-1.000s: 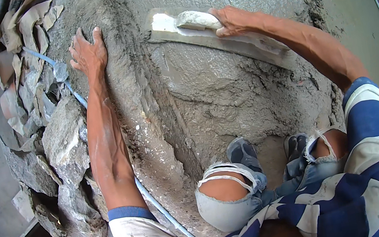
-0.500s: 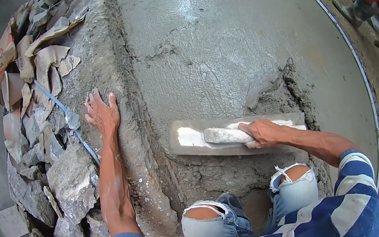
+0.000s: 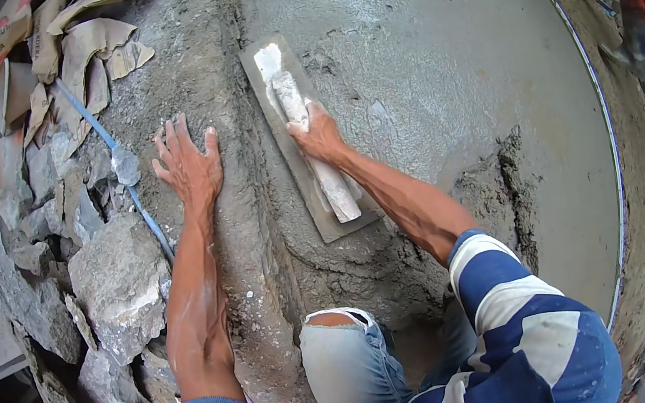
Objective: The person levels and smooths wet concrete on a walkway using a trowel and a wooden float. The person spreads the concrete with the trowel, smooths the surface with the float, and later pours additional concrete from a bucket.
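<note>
While the left hand (image 3: 191, 167) rests spread-fingered on the rough ledge (image 3: 211, 75), the right hand (image 3: 317, 136) grips the finishing trowel (image 3: 335, 191) on wet concrete (image 3: 440, 90) beside it, apparently smoothing, and the next stroke likely needs even pressure.

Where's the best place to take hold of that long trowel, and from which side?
Probably mid-handle, from above and the person's right. The trowel's handle is a raised bar running lengthwise along the broad, flat blade, which appears to lie against the wet cement, leaving the handle the natural grip. The right hand is wrapped around it near the middle.
</note>
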The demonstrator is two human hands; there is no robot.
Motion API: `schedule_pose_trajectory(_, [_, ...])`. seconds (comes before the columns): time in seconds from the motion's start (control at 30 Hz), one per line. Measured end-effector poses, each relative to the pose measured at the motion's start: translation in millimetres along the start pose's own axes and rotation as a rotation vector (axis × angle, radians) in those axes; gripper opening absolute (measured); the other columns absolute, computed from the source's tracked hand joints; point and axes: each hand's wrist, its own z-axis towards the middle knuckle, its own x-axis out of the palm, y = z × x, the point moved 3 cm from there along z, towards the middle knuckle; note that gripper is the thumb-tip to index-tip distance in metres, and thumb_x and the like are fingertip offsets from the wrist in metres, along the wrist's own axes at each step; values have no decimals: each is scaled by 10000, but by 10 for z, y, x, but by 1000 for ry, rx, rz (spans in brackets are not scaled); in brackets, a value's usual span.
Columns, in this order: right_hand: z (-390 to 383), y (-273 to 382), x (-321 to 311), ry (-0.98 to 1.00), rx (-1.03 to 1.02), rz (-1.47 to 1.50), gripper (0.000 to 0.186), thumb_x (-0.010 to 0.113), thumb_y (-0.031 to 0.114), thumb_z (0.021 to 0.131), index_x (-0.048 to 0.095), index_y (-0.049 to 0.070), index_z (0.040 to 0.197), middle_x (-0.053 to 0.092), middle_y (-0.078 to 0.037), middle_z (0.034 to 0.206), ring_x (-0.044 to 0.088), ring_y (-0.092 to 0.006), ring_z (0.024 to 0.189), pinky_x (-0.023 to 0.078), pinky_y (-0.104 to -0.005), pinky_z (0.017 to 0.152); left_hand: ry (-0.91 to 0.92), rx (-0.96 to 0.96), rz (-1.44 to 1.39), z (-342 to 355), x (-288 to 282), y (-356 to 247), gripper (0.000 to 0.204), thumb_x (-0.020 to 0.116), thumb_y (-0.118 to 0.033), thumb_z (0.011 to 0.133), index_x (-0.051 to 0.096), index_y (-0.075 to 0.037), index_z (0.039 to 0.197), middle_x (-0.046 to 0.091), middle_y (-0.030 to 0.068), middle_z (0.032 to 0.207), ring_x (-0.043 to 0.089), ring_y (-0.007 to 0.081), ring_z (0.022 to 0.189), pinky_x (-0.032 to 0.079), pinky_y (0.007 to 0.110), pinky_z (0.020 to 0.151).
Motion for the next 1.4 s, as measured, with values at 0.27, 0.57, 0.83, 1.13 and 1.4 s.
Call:
schedule_pose_trajectory(0.27, [63, -352, -137, 5, 98, -72, 630, 664, 325, 804, 419, -105, 1194, 601, -386, 984, 616, -507, 941, 506, -509, 846, -12, -24, 37, 2, 44, -65, 623, 495, -484, 933, 367, -175, 1458, 327, 86, 1525, 207, 339, 1434, 128, 600, 1113])
schedule_pose_trajectory(0.57, [21, -586, -926, -102, 193, -53, 624, 671, 330, 789, 469, -104, 1188, 605, -373, 1032, 615, -489, 980, 504, -487, 866, 5, -23, 47, 24, 9, 11, 626, 476, -501, 937, 357, -188, 1466, 325, 83, 1527, 207, 324, 1437, 117, 592, 1118])
schedule_pose_trajectory(0.83, [-250, -1163, -2109, -264, 265, -160, 642, 666, 384, 796, 501, -57, 1231, 622, -318, 1084, 609, -451, 1028, 486, -456, 907, -3, -28, 59, 42, 52, -35, 627, 448, -529, 944, 345, -210, 1474, 314, 82, 1535, 214, 318, 1436, 126, 602, 1110])
schedule_pose_trajectory(1.13, [-1175, -1628, -3690, -721, 490, 70, 375, 646, 272, 886, 536, -28, 1083, 635, -138, 794, 610, -189, 553, 510, -344, 499, -16, -87, 112, 33, 0, -9, 620, 480, -500, 936, 344, -222, 1473, 322, 58, 1533, 210, 304, 1439, 126, 594, 1114])
schedule_pose_trajectory(1.4, [-634, -458, -1856, -47, 22, -172, 517, 657, 357, 858, 509, -26, 1172, 649, -280, 989, 648, -406, 922, 503, -453, 805, 10, -53, 40, 74, -34, -61, 627, 494, -471, 932, 353, -176, 1467, 316, 86, 1532, 191, 309, 1444, 99, 585, 1124])
